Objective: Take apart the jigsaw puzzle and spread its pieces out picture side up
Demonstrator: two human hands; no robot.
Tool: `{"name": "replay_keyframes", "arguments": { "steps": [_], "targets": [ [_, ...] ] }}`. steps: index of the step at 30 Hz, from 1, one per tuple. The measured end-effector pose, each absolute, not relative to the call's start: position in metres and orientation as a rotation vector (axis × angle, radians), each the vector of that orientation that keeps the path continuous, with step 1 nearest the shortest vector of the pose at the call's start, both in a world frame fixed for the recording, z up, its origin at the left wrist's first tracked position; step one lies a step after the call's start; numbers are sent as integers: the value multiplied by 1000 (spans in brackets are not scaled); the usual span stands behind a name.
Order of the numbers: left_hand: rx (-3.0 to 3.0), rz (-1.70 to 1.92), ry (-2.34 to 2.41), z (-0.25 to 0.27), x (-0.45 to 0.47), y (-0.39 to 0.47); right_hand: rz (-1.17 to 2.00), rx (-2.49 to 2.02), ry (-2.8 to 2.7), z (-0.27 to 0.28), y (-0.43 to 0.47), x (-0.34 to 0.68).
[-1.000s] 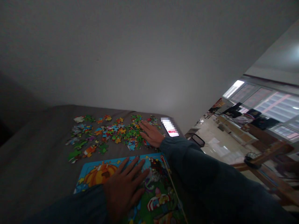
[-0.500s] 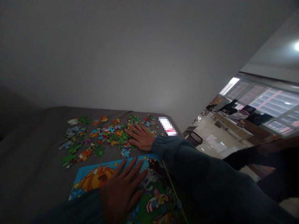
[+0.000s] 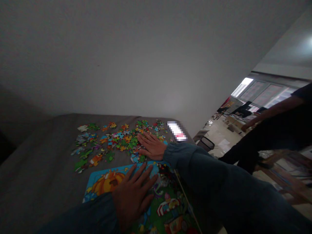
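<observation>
My left hand (image 3: 134,194) lies with fingers spread on a colourful picture board (image 3: 103,182) that shows an orange pumpkin and green scenery. My right hand (image 3: 153,146) rests flat, fingers stretched out, at the right side of a heap of jigsaw puzzle pieces (image 3: 126,139). Pieces under its palm are hidden. Smaller groups of puzzle pieces, some of them apparently joined, are spread to the left, among them an orange piece (image 3: 96,160) and green ones (image 3: 81,165). Neither hand grips anything that I can see.
A grey cloth (image 3: 48,156) covers the surface, which meets a pale wall (image 3: 146,65) at the back. A phone-like thing with a lit, pixelated screen (image 3: 176,131) lies to the right. Beyond, a person in dark clothes (image 3: 268,130) stands near desks and windows.
The whole view has shifted slightly, so the board and pieces sit further right. Both hands stay spread in nearly the same places. The person at the right has come further into view.
</observation>
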State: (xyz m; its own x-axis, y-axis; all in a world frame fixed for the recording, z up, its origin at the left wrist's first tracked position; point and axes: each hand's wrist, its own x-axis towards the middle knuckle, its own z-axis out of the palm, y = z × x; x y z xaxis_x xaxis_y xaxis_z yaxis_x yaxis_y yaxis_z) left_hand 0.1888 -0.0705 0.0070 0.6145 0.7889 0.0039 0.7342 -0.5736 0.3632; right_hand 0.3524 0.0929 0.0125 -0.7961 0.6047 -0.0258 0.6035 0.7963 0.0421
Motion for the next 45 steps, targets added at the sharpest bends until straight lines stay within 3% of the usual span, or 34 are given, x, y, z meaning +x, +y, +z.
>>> {"name": "replay_keyframes", "arguments": {
  "steps": [13, 20, 38, 45],
  "targets": [
    [2631, 371, 1264, -23, 189, -73, -131, 1044, 2946, 22, 117, 334],
    [2601, 383, 1210, -23, 188, -71, -178, 1444, 2819, 25, 158, 329],
    [2565, 222, 1214, 7, 187, -71, -147, 984, 2990, 21, 159, 291],
    [2558, 182, 1231, 9, 188, -69, -60, 1471, 2792, 21, 182, 332]
  ]
}}
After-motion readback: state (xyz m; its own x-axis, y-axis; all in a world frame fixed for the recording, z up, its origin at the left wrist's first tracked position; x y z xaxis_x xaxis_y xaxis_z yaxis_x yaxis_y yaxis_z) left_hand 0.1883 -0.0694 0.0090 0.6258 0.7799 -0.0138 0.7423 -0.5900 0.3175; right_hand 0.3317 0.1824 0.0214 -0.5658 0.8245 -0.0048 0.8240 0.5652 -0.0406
